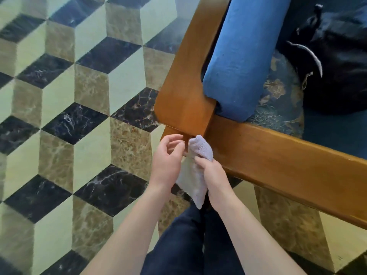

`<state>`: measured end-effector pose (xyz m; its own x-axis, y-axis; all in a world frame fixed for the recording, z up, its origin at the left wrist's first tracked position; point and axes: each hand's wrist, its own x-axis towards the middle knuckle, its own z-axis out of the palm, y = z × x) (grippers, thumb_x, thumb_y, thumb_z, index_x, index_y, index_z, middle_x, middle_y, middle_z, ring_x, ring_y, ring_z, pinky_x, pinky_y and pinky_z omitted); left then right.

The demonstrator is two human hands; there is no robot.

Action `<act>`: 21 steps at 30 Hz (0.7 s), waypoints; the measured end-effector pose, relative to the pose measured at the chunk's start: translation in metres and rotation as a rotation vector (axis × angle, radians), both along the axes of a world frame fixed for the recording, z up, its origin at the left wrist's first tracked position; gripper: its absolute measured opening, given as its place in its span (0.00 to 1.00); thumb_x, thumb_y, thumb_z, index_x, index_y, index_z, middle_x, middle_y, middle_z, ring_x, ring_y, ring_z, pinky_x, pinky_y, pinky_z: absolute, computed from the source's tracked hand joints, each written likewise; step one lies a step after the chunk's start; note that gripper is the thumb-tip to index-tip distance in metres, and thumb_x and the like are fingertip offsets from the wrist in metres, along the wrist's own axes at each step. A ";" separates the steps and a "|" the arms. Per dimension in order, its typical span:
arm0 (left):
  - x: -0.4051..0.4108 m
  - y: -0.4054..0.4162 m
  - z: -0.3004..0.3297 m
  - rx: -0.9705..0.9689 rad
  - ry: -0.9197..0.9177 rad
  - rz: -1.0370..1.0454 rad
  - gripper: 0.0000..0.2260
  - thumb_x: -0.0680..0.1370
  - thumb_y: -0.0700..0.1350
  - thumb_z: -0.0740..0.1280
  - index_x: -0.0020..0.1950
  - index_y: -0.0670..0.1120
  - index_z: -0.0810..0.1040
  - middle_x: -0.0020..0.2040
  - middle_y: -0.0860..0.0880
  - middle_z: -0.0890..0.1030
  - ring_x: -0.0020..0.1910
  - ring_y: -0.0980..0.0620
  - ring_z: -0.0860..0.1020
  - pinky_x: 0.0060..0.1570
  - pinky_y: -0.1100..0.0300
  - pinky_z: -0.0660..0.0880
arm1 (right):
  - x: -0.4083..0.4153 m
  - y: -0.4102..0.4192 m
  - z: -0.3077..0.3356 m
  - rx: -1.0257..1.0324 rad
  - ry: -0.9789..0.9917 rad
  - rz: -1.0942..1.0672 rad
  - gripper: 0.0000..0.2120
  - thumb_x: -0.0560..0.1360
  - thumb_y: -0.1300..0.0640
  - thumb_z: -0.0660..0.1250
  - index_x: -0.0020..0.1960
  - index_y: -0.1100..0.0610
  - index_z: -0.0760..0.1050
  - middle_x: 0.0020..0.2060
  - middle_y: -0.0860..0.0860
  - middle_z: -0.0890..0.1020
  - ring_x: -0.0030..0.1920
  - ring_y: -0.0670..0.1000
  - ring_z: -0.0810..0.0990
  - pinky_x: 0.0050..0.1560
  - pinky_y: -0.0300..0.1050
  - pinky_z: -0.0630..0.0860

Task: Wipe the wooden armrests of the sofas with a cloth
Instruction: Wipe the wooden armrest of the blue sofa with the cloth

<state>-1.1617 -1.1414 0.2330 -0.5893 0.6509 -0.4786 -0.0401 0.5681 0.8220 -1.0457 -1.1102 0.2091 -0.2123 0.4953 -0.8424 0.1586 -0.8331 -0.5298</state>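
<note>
A wooden armrest (186,80) of a blue sofa runs from the top centre down to a rounded front end at mid-frame. A wooden front rail (288,165) joins it and slants to the right edge. My right hand (214,177) grips a pale lilac cloth (195,175) just below the armrest's front end; the cloth's bunched top touches the wood where armrest and rail meet, and its tail hangs down. My left hand (166,161) is beside the cloth on the left, fingers loosely curled, fingertips at the cloth's edge, holding nothing that I can see.
A blue padded cushion (242,56) lies along the armrest's inner side. A black bag (333,62) sits on the sofa seat at the top right. The floor (79,116) is cube-patterned marble tile. My dark-trousered legs (188,245) are below the hands.
</note>
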 end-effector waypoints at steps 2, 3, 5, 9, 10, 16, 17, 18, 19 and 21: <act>-0.011 0.000 0.030 0.020 0.023 -0.048 0.06 0.82 0.46 0.67 0.55 0.54 0.82 0.51 0.52 0.86 0.52 0.54 0.84 0.56 0.53 0.81 | -0.002 0.002 0.029 -0.049 0.070 -0.047 0.05 0.81 0.53 0.68 0.48 0.51 0.82 0.42 0.50 0.88 0.44 0.53 0.86 0.43 0.46 0.78; -0.017 0.000 0.046 0.039 0.010 -0.052 0.06 0.83 0.46 0.66 0.55 0.54 0.83 0.50 0.53 0.86 0.52 0.55 0.84 0.56 0.53 0.81 | -0.002 0.003 0.044 -0.054 0.124 -0.066 0.05 0.80 0.54 0.69 0.49 0.52 0.83 0.41 0.51 0.89 0.43 0.53 0.88 0.41 0.46 0.80; -0.030 0.002 0.078 0.090 -0.037 -0.023 0.07 0.84 0.46 0.65 0.54 0.52 0.84 0.49 0.51 0.87 0.53 0.54 0.85 0.58 0.50 0.81 | -0.005 0.008 0.074 -0.029 0.207 -0.096 0.05 0.79 0.57 0.70 0.52 0.56 0.84 0.39 0.50 0.90 0.41 0.53 0.89 0.40 0.45 0.82; -0.056 0.009 0.132 0.192 -0.066 0.027 0.08 0.84 0.45 0.65 0.55 0.50 0.84 0.49 0.50 0.88 0.53 0.49 0.85 0.50 0.57 0.82 | -0.024 0.031 0.134 0.039 0.241 -0.152 0.08 0.81 0.58 0.69 0.58 0.57 0.83 0.48 0.56 0.89 0.52 0.57 0.87 0.54 0.51 0.80; -0.065 0.014 0.146 0.223 -0.055 0.042 0.07 0.83 0.45 0.66 0.54 0.51 0.84 0.49 0.50 0.88 0.52 0.50 0.85 0.49 0.57 0.81 | -0.033 0.041 0.149 0.055 0.244 -0.150 0.08 0.82 0.57 0.67 0.58 0.57 0.82 0.50 0.57 0.88 0.53 0.58 0.86 0.56 0.52 0.79; -0.137 0.043 0.177 0.338 0.024 0.062 0.07 0.76 0.55 0.67 0.51 0.62 0.84 0.50 0.58 0.87 0.53 0.58 0.84 0.50 0.60 0.82 | -0.103 0.100 0.186 0.115 0.300 -0.145 0.12 0.85 0.50 0.63 0.53 0.54 0.82 0.49 0.57 0.87 0.56 0.57 0.84 0.61 0.54 0.78; -0.153 0.046 0.177 0.341 0.033 0.052 0.07 0.76 0.55 0.67 0.52 0.63 0.83 0.50 0.59 0.87 0.53 0.59 0.84 0.47 0.62 0.82 | -0.119 0.105 0.186 0.122 0.319 -0.179 0.11 0.84 0.49 0.65 0.52 0.52 0.84 0.49 0.55 0.89 0.58 0.58 0.84 0.64 0.56 0.78; -0.172 0.051 0.175 0.344 0.039 0.045 0.07 0.77 0.55 0.67 0.52 0.64 0.83 0.50 0.60 0.87 0.52 0.60 0.84 0.46 0.65 0.81 | -0.137 0.110 0.186 0.121 0.337 -0.215 0.09 0.83 0.49 0.67 0.52 0.50 0.85 0.50 0.53 0.90 0.59 0.59 0.84 0.67 0.58 0.77; -0.189 0.055 0.173 0.347 0.035 0.040 0.06 0.77 0.55 0.68 0.51 0.64 0.83 0.50 0.61 0.87 0.52 0.61 0.84 0.45 0.67 0.81 | -0.154 0.114 0.185 0.127 0.353 -0.244 0.08 0.82 0.49 0.68 0.53 0.49 0.85 0.52 0.52 0.89 0.60 0.59 0.84 0.68 0.60 0.77; -0.230 0.063 0.172 0.352 0.007 0.016 0.07 0.78 0.53 0.67 0.51 0.64 0.83 0.49 0.60 0.87 0.51 0.60 0.85 0.44 0.68 0.80 | -0.196 0.122 0.183 0.152 0.371 -0.255 0.09 0.81 0.48 0.68 0.53 0.46 0.87 0.53 0.50 0.89 0.60 0.58 0.85 0.67 0.59 0.78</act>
<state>-1.3917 -1.0781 0.4048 -0.6033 0.7657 -0.2229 -0.0405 0.2497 0.9675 -1.2415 -0.9885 0.3920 -0.3408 0.6822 -0.6469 -0.2633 -0.7298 -0.6309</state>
